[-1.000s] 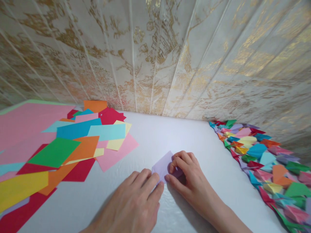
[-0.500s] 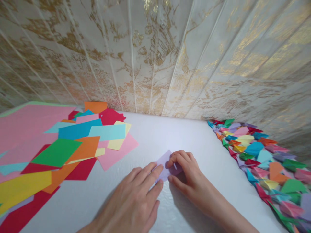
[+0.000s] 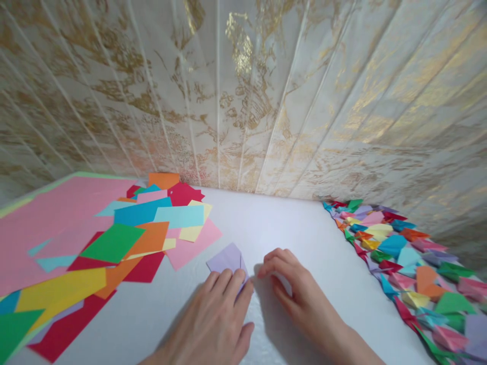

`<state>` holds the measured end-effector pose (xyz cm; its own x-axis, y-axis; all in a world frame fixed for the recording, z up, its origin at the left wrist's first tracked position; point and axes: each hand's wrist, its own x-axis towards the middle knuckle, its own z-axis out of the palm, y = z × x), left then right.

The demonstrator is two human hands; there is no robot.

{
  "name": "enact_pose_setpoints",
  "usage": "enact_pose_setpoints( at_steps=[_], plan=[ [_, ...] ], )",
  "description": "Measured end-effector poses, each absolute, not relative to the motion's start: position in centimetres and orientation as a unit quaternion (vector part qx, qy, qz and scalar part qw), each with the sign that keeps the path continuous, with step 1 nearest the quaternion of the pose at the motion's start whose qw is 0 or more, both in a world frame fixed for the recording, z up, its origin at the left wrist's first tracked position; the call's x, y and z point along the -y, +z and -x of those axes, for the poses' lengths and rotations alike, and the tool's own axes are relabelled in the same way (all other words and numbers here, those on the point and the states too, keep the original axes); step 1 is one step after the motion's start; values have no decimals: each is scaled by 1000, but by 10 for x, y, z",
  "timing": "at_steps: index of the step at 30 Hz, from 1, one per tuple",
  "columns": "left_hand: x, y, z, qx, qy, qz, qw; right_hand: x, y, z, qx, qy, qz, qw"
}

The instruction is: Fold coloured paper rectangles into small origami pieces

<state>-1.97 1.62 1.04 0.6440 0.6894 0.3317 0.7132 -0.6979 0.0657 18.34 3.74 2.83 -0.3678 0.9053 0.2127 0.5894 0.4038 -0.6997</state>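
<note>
A small light-purple sheet of paper lies on the white table, with a fold line near its right side. My left hand lies flat over the paper's lower part, its fingers stretched out and covering that edge. Just to the right, my right hand hovers low above the table with its fingers curved. A gap shows between its index finger and thumb, and no paper is visible in it. Its fingertips are close to the paper's right edge but look apart from it.
Loose coloured paper pieces overlap on the left, beside a large pink sheet. Many small folded paper shapes stand in rows on the right. A white and gold patterned curtain hangs behind the white table.
The purple paper has turned and shifted left under my left hand. My right hand has come off the paper and now sits to its right. The view has moved slightly.
</note>
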Motion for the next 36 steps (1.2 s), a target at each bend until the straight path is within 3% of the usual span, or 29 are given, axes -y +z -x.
enact_pose_setpoints(
  at_steps=[9,16,23,30,36],
  plan=[
    [-30,11,25,412,-176,875,-184,-29,24,-176,846,199,407,282],
    [-33,27,29,401,-109,897,-154,-32,25,-180,873,145,413,214],
    [-53,28,40,331,-133,927,-113,-40,36,-190,863,206,430,168],
    [-49,14,40,207,-144,966,59,-31,32,-177,849,221,422,229],
    [-45,14,40,213,-163,962,56,-23,17,-165,863,111,418,260]
  ],
)
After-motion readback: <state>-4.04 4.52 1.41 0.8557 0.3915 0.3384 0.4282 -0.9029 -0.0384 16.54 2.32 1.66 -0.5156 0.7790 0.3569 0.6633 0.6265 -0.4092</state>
